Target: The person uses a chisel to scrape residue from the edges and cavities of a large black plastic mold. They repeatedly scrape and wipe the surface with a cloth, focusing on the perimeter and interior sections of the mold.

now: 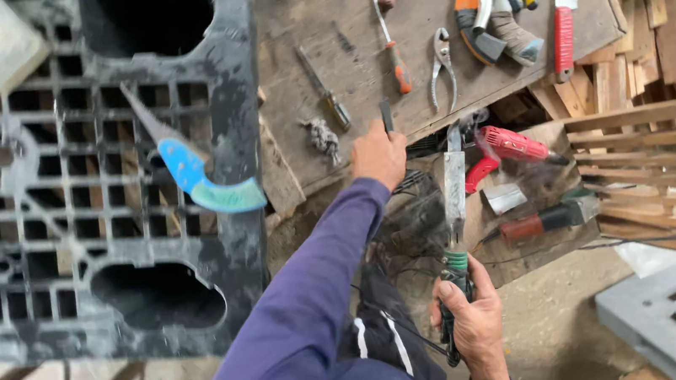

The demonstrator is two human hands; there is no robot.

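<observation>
Pliers point(444, 67) lie on board point(335, 12), right of screwdriver point(388, 36).

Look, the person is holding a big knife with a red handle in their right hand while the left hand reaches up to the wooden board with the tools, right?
Not quite: the handle is green and black, not red. The head view shows the right hand gripping the knife by that handle, blade pointing up, while the left hand reaches to the wooden board.

Worn wooden board point(336, 20) carries screwdrivers point(390, 40), pliers point(443, 68), saws point(562, 12).
</observation>
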